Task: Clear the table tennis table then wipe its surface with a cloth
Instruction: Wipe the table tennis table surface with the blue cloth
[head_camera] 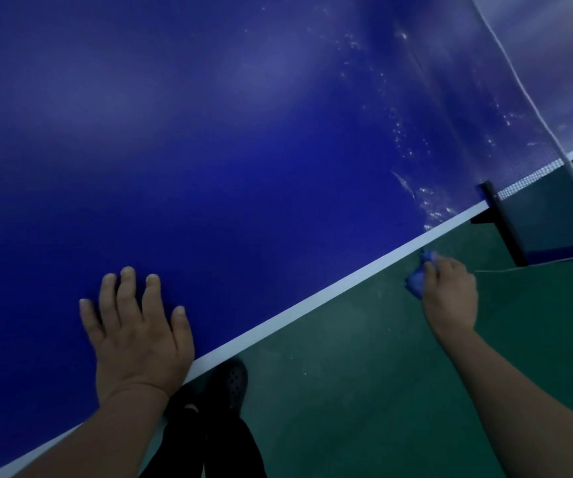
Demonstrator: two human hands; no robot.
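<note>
Blue cloth (416, 279) in right hand (450, 298)

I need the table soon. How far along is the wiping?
Clearing looks done: nothing lies on the visible blue table. Wiping is in hand: the right hand grips a blue cloth just off the edge, while the left hand rests flat. Wet streaks near the net remain.

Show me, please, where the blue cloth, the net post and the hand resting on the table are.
blue cloth (416, 279): head view, on the bunched fabric showing left of the right hand's fingers.
net post (500, 220): head view, on the middle of the dark upright clamp.
left hand (140, 334): head view, on the back of the hand.
</note>
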